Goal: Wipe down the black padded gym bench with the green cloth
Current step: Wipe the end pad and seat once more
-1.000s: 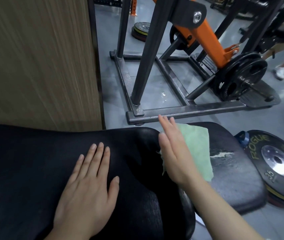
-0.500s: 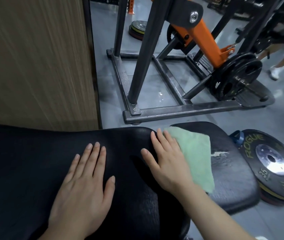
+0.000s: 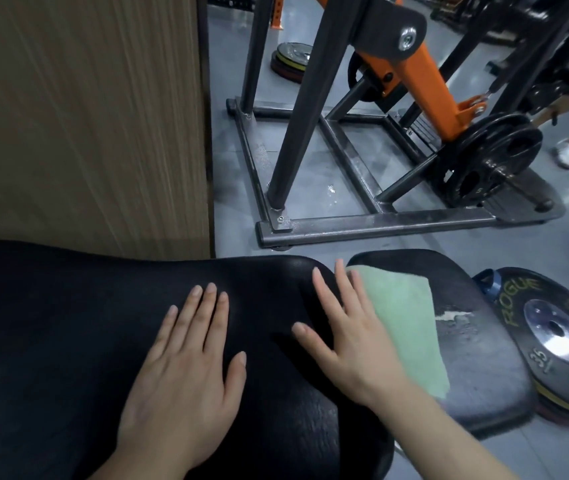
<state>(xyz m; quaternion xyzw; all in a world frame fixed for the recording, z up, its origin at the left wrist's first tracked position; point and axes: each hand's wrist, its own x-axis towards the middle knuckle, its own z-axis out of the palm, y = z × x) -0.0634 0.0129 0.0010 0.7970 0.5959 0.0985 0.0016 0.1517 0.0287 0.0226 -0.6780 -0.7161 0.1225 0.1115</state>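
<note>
Pressing flat on the black padded bench (image 3: 68, 323), the left hand (image 3: 186, 372) is seen with fingers straight and close together, thumb out to the side, nothing held. The right hand (image 3: 352, 341) is laid flat as well, fingers straight and spread wide; its outer edge and palm are set on the green cloth (image 3: 411, 323), while thumb and forefinger rest on bare black padding. No fold of cloth is gripped; it is only held down under the hand.

The cloth is spread over the smaller seat pad (image 3: 483, 348) at the right, reaching from the pad's far edge to near its near edge. A gap between the long pad and the seat pad is bridged by the right hand. Just right of the cloth, a patch of torn, flaking upholstery (image 3: 456, 315) is noted on the seat pad.

On the grey floor (image 3: 310, 161) beyond the bench, a steel machine frame (image 3: 373, 223) with an orange lever arm (image 3: 428, 74) is seen, a black weight plate (image 3: 487, 157) loaded on it. A Rogue bumper plate (image 3: 560, 337) marked 35 lies beside the seat pad. A wood-grain panel (image 3: 82, 116) stands behind the bench at the left. Stacked plates (image 3: 291, 60) are seen further back.
</note>
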